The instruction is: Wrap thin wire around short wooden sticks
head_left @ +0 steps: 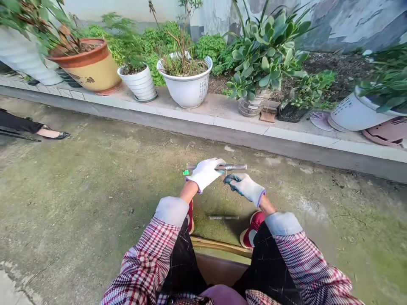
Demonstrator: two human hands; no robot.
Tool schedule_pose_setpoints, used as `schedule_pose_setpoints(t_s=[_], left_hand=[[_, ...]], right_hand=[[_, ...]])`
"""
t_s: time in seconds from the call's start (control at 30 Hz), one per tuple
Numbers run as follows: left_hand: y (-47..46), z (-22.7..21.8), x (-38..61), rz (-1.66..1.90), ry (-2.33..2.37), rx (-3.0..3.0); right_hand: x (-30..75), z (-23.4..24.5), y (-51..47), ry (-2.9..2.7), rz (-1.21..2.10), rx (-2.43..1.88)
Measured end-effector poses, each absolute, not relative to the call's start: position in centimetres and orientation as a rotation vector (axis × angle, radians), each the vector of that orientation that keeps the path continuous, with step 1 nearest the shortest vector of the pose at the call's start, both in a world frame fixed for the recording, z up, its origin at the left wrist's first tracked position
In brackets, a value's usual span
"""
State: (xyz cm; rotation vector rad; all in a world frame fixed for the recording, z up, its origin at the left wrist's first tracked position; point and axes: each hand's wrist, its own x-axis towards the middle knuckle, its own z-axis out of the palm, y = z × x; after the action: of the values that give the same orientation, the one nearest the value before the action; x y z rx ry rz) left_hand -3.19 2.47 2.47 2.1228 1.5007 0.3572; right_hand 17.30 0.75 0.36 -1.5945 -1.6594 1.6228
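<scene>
My left hand (206,172), in a white work glove, is closed around a thin grey metal rod (233,167) that it holds level in front of me. My right hand (244,185), gloved too, has its fingers curled close under the rod's right part; whether it grips anything is unclear. A small green bit (185,173) shows at the rod's left end. Another short metal rod (223,217) lies on the ground between my red shoes (252,228).
A raised concrete ledge (222,123) crosses ahead, carrying potted plants: a yellow-brown pot (92,67), white pots (187,87) and a succulent (263,51). Another person's foot in a black shoe (59,135) is at left. A wooden stool edge (219,245) lies beneath me.
</scene>
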Motion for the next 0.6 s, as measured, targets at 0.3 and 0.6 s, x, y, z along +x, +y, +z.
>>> schedule_pose_setpoints(t_s=[0.3, 0.6], left_hand=[[4.0, -1.1, 0.3, 0.108, 1.26, 2.129], [4.3, -0.5, -2.1, 0.602, 1.358, 1.73]], right_hand=[[22.0, -0.8, 4.6, -1.517, 1.382, -1.596], [18.7, -0.2, 2.3, -1.434, 1.73, -1.584]])
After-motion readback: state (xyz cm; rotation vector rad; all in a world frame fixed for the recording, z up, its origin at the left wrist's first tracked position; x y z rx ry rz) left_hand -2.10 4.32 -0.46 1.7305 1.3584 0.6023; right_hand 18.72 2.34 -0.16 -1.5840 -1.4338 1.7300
